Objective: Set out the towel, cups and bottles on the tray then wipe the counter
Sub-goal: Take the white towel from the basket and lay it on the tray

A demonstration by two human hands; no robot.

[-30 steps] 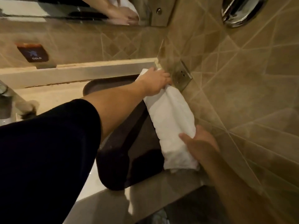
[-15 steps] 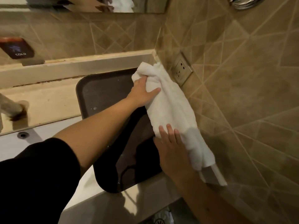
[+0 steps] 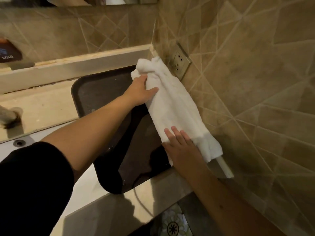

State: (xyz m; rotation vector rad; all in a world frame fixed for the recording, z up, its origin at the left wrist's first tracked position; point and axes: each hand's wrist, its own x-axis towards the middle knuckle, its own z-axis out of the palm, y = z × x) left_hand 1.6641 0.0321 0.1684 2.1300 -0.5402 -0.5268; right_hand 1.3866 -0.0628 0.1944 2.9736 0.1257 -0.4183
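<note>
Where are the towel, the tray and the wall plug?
towel [image 3: 172,106], head view, middle of the white roll.
tray [image 3: 102,94], head view, bare dark floor near its far end.
wall plug [image 3: 180,63], head view, centre of the plate.

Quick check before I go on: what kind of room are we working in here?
Most likely a bathroom, perhaps a hotel's. A stone counter meets tiled walls, a sink with an overflow hole sits at left, and a "COLD" tap sign is on the wall.

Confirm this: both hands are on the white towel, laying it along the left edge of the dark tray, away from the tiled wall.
Wrong side. The head view shows the left hand and right hand laying the white towel along the dark tray's right edge, against the tiled wall.
</note>
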